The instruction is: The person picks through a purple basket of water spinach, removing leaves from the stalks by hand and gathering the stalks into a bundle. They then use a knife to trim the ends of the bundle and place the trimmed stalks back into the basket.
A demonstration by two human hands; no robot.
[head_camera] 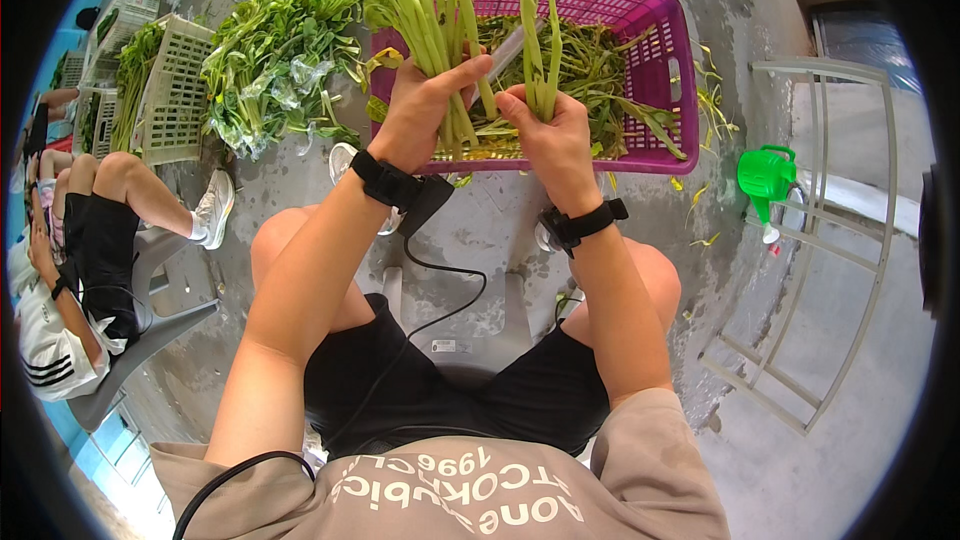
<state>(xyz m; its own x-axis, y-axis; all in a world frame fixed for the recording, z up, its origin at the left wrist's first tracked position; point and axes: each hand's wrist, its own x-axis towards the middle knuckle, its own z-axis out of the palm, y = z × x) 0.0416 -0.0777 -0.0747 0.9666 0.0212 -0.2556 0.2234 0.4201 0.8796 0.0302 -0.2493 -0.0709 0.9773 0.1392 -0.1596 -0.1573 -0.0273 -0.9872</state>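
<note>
My left hand [424,109] grips a bunch of green leafy-vegetable stalks [420,22], cut ends pointing down towards me. In my right hand [551,139] are a few thicker stalks [541,52], pinched near their lower ends with the tops pointing away. Both hands are over the near side of a magenta plastic crate [679,82], which holds a heap of trimmed leaves and stems [592,75]. A pale, straight strip [514,52] slants between the hands; I cannot tell what it is. The upper leaves are cut off by the picture's top edge.
Left of the crate, leafy greens [277,60] with clear plastic bits lie heaped on the wet concrete floor. Beyond stand pale plastic crates [172,90] of greens and a seated person [97,240]. At right are a green watering can [766,176] and a metal frame [885,187].
</note>
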